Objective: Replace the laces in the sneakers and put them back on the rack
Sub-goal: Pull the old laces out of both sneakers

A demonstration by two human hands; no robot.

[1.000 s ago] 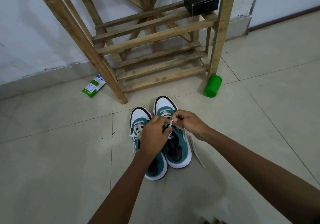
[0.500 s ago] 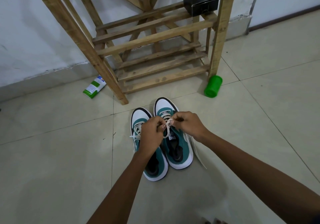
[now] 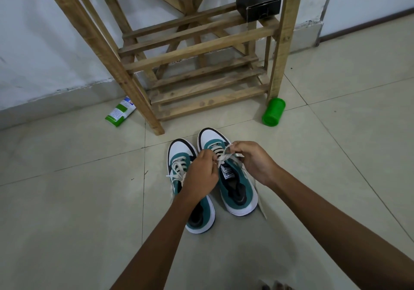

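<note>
Teal-and-white sneakers [image 3: 226, 177] at frame centre — left hand [image 3: 201, 175] and right hand [image 3: 253, 162] each pinch the cream lace [image 3: 224, 155]; a loosened pinch could let the knot slip undone.

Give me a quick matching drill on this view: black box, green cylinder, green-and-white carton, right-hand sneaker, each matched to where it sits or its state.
Things:
1. black box
2. green cylinder
3. green-and-white carton
4. right-hand sneaker

Places or states:
A. lying on the floor by the rack's right front post
B. lace held by both hands
C. on a rack shelf
D. on the floor left of the rack

Pairs: 1-C, 2-A, 3-D, 4-B
</note>
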